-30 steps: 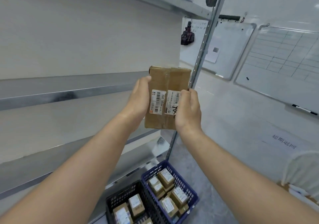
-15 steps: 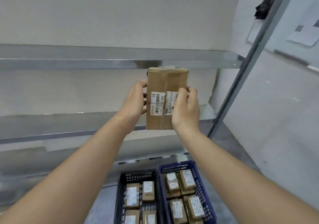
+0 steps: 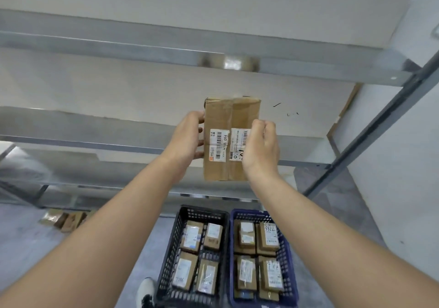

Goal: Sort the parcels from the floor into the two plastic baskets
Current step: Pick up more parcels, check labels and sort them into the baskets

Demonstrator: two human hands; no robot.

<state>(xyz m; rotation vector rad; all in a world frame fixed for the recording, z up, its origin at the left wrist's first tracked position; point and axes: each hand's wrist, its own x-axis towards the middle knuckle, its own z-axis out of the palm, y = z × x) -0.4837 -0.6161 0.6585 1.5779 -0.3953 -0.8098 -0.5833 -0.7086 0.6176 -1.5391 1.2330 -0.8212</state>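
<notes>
I hold a brown cardboard parcel (image 3: 223,117) with two white barcode labels upright at chest height, in front of the metal shelves. My left hand (image 3: 187,139) grips its left edge and my right hand (image 3: 260,146) grips its right edge, fingers curled over the label. Below on the floor stand two plastic baskets side by side: a black basket (image 3: 175,241) on the left and a blue basket (image 3: 291,272) on the right. Each holds several small labelled parcels.
Grey metal shelving (image 3: 142,53) with white boards fills the view ahead; its upright post (image 3: 370,129) slants down the right side. A few flat brown parcels (image 3: 66,219) lie on the floor at the left, under the lowest shelf. A shoe (image 3: 146,291) shows beside the black basket.
The view has tilted down and turned left, so both baskets now show fully below. The parcel stays held in both hands, a little lower against the shelves.
</notes>
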